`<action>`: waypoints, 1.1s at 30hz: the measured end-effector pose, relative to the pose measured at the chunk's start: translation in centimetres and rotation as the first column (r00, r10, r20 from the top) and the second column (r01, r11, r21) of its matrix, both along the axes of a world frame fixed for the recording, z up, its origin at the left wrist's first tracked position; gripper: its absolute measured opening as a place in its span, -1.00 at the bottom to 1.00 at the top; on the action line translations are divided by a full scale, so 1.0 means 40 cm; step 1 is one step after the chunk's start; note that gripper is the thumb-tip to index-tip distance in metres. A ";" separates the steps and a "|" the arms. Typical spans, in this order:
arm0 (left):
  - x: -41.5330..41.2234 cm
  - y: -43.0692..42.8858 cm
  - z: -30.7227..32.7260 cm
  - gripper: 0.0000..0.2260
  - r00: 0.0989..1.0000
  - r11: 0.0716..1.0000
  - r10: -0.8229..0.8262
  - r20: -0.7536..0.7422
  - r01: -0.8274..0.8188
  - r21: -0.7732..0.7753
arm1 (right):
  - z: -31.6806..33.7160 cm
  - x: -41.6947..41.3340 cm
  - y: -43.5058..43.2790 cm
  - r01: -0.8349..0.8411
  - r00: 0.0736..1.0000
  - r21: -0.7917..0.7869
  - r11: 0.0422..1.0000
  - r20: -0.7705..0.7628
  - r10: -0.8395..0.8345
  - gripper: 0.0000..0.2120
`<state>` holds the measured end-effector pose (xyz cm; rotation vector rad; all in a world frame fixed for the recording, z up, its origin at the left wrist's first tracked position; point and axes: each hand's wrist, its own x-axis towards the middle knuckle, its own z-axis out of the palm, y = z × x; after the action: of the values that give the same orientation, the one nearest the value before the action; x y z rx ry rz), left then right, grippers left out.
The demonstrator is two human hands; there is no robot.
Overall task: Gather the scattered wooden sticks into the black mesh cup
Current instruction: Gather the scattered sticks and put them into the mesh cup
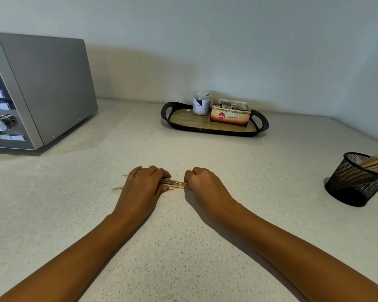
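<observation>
Sticks sit mid-frame on the counter, my working surface. The microwave at upper left and the tray at upper centre play no part. The cup, at the right edge and well apart, already holds some. The left hand and right hand, fingers curled, pinch opposite ends, I judge to square the lot for one carry.

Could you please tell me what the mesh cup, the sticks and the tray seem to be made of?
The black mesh cup looks like painted metal wire mesh: its wall is see-through. The wooden sticks are pale, matte, flat strips, apparently bare wood. The tray has a glossy black rim, probably plastic; its floor shows wood grain, possibly laminate.
</observation>
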<state>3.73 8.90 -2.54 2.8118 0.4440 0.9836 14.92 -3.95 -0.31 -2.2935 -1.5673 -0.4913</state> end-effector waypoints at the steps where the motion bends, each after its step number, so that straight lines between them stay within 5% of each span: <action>1: 0.004 0.000 -0.001 -0.82 1.000 1.000 -0.008 -0.017 0.008 0.025 | 0.003 0.003 -0.006 0.007 1.000 -0.011 1.000 -0.010 -0.007 -0.91; 8: 0.008 0.006 -0.004 -0.64 0.998 0.999 0.047 -0.039 -0.047 -0.001 | 0.018 0.030 -0.056 0.104 0.989 0.020 0.994 -0.104 -0.102 -0.87; 11: 0.013 -0.012 0.024 -0.44 0.998 0.978 0.053 0.017 -0.048 -0.202 | 0.049 0.063 -0.062 0.154 0.951 0.057 0.986 -0.281 -0.132 -0.86; 15: 0.040 -0.061 0.067 -0.40 0.986 0.859 0.007 0.166 0.079 -0.507 | 0.087 0.065 -0.074 0.178 0.868 0.204 0.963 -0.494 -0.056 -0.85; 20: 0.090 -0.130 0.115 -0.63 0.973 0.699 -0.138 0.182 0.226 -0.679 | 0.099 0.035 -0.076 0.219 0.725 0.349 0.911 -0.683 0.088 -0.89; 26: 0.164 -0.208 0.123 -0.76 0.904 0.436 -0.167 0.395 0.427 -0.792 | 0.080 0.015 -0.075 0.351 0.606 0.454 0.819 -0.777 0.171 -0.82; 29: 0.188 -0.222 0.123 -0.78 0.898 0.406 -0.117 0.425 0.434 -0.804 | 0.088 0.026 -0.087 0.369 0.634 0.476 0.799 -0.757 0.159 -0.80; 33: 0.201 -0.211 0.126 -0.75 0.861 0.382 -0.012 0.508 0.474 -0.794 | 0.094 0.031 -0.093 0.391 0.799 0.473 0.789 -0.600 -0.037 -0.83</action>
<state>11.76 0.47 2.49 1.5217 0.3152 0.8563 16.15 -7.67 3.45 -1.8869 -0.7145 -0.2475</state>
